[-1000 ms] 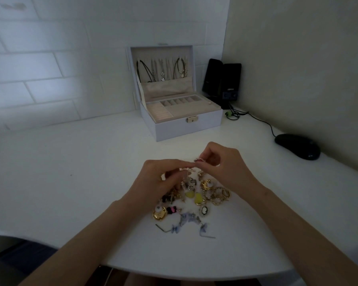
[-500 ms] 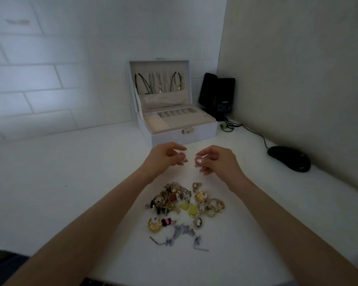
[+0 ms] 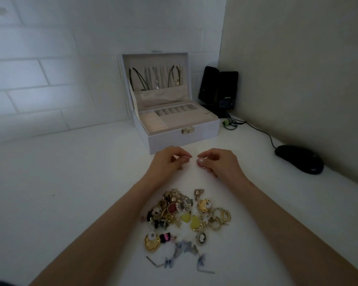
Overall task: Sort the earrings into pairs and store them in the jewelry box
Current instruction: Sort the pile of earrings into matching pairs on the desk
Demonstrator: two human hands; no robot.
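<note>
A white tabletop (image 3: 70,193) runs into a dim corner of pale brick wall, with black speakers (image 3: 219,89) and a black mouse (image 3: 300,158) off to the right. In the head camera, my only view, the jewelry box (image 3: 194,137) stands open at the back, its lid upright with necklaces hanging inside. Just in front of it both hands hover above the table. My left hand (image 3: 167,162) pinches a small earring (image 3: 184,157) between thumb and fingertips. My right hand (image 3: 219,164) is curled tight on a second earring (image 3: 200,161), too small to make out well. The pile of earrings (image 3: 186,215) lies nearer me, between the forearms. I'd bring the two pieces side by side and check that they match. Then I'd carry them over the box's front wall into one compartment, releasing low so neither bounces out.
</note>
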